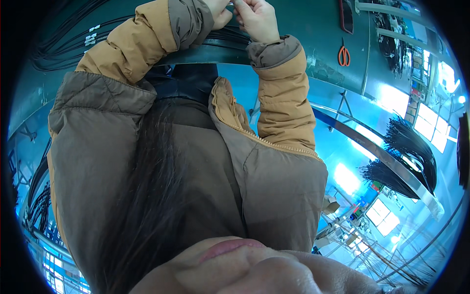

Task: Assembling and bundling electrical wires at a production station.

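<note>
Left hand: the left hand (219,13) sits at the top edge of the view, only partly in frame, fingers curled inward toward the other hand; whether it pinches anything cannot be told.
Right hand: the right hand (255,18) is just beside the left one, thumb and fingers closed together on a small pale piece (232,4) at the frame edge.
Small piece: it lies between the 2 hands, mostly cut off by the picture's rim, too small to identify.
Black cables: a bundle of black cables (223,38) runs just below both hands, across the green work board (313,24).
Sleeves: tan jacket sleeves (284,98) with brown cuffs reach up to the hands.
Scissors: orange-handled scissors (344,55) hang on the board, well to the right of the right hand.
Other cables: more black cable loops (63,44) lie on the board far to the left of the left hand.
Wire ends: dark wire bunches (406,152) hang from a metal rail, well below and right of the hands.
</note>
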Demonstrator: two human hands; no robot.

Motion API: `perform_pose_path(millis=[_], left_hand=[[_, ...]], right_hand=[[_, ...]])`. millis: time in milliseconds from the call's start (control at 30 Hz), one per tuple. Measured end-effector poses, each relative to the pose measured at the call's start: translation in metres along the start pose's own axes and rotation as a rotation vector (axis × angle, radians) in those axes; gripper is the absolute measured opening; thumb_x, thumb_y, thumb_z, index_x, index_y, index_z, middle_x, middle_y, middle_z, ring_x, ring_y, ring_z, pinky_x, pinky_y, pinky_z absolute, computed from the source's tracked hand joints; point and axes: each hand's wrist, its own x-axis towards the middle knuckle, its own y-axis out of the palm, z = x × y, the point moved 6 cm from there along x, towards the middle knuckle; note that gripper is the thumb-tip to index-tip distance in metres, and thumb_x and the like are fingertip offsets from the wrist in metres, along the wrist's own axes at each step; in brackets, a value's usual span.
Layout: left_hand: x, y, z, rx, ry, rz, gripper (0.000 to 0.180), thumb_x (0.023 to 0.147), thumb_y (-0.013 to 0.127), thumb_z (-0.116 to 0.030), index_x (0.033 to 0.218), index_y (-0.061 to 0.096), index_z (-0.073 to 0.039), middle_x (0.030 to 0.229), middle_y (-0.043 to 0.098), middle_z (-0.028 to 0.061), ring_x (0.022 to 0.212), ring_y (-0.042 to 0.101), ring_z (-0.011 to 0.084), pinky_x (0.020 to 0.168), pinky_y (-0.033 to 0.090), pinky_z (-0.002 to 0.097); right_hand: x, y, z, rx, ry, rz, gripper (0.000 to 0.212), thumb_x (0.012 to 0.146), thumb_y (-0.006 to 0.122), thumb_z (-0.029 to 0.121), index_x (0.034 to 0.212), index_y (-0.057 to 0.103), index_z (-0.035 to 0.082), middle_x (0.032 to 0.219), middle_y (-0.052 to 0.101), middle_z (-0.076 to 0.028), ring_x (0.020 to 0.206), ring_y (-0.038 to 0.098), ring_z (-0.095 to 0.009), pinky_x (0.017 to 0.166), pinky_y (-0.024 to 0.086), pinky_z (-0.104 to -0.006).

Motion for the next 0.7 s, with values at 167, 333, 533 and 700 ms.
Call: perform_pose_path(millis=[167, 333, 533, 700], left_hand=[[0.004, -0.005, -0.002, -0.025, 0.059, -0.009, 0.040, 0.082, 0.063, -0.004, 0.121, 0.055, -0.003, 0.104, 0.063, 0.0270, 0.093, 0.062, 0.0484, 0.080, 0.052, 0.0479], [0.004, -0.002, -0.001, -0.076, 0.002, 0.031, 0.040, 0.083, 0.064, -0.006, 0.122, 0.055, -0.003, 0.100, 0.063, 0.0262, 0.091, 0.063, 0.0467, 0.080, 0.052, 0.0474], [0.005, -0.014, -0.013, -0.084, 0.062, -0.011, 0.039, 0.084, 0.073, -0.012, 0.118, 0.056, -0.003, 0.094, 0.063, 0.0223, 0.085, 0.064, 0.0411, 0.075, 0.053, 0.0452], [0.004, -0.009, 0.005, -0.017, -0.048, 0.090, 0.018, 0.087, 0.075, -0.012, 0.097, 0.063, -0.003, 0.088, 0.064, 0.0189, 0.081, 0.064, 0.0383, 0.069, 0.052, 0.0441]], right_hand=[[-0.003, 0.002, 0.024, -0.056, -0.311, -0.094, 0.021, 0.100, 0.067, 0.017, 0.096, 0.067, -0.003, 0.080, 0.071, -0.012, 0.071, 0.063, -0.016, 0.067, 0.052, -0.0328], [0.002, 0.006, 0.015, -0.049, -0.214, -0.030, 0.024, 0.099, 0.069, 0.020, 0.096, 0.067, -0.004, 0.081, 0.071, -0.013, 0.073, 0.064, -0.016, 0.071, 0.053, -0.0320], [-0.007, -0.005, 0.013, 0.100, -0.230, -0.079, 0.018, 0.100, 0.069, 0.017, 0.095, 0.067, 0.000, 0.086, 0.069, -0.006, 0.077, 0.059, -0.011, 0.068, 0.050, -0.0299], [-0.007, -0.018, 0.014, -0.063, -0.285, -0.072, 0.015, 0.099, 0.069, 0.015, 0.095, 0.067, 0.000, 0.082, 0.066, -0.003, 0.074, 0.056, -0.009, 0.068, 0.048, -0.0279]])
